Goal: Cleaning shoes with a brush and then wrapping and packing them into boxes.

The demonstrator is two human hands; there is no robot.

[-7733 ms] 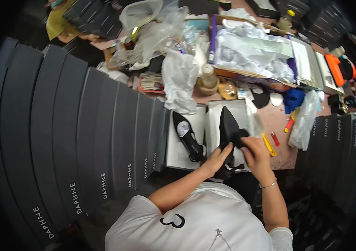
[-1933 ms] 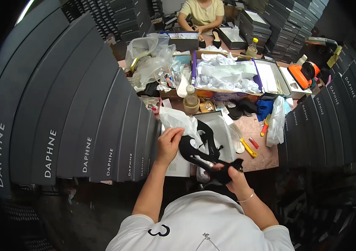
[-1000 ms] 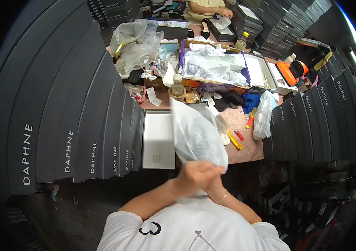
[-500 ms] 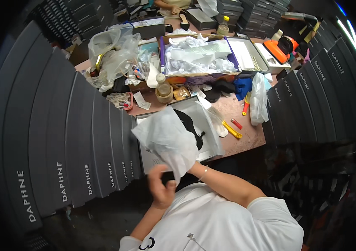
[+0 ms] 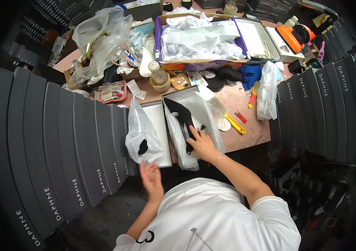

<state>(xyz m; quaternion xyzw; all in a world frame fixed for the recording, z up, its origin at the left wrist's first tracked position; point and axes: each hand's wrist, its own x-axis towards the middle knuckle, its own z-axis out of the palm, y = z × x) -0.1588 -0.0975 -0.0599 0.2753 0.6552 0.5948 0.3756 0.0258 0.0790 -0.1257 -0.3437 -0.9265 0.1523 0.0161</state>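
Note:
My right hand [image 5: 202, 145] reaches into a shoe box [image 5: 219, 146] lined with white tissue paper [image 5: 189, 162]; its thumb and fingers are on a black shoe [image 5: 179, 109] lying lengthwise there. A small black piece [image 5: 203, 127] shows just right of the fingers. My left hand [image 5: 151, 179] is raised with fingers spread, holding nothing, just below a translucent white bag [image 5: 138, 125]. A black part [image 5: 143, 147] shows at the bag's near end; the rest of what it contains is hidden. The bag lies partly over the white-lined box lid [image 5: 158, 121].
Rows of dark shoe boxes stand left [image 5: 77, 138] and right [image 5: 311, 104]. Right of the open box lie a yellow-handled brush [image 5: 234, 124], a red lighter [image 5: 240, 116] and a red-yellow tool [image 5: 253, 95]. Behind are a glass jar [image 5: 159, 76] and a purple carton [image 5: 203, 66] of crumpled paper.
The white bag has gone from around my right hand to the lid at left. My right hand has moved onto the shoe in the box. My left hand has shifted slightly, its fingers spread.

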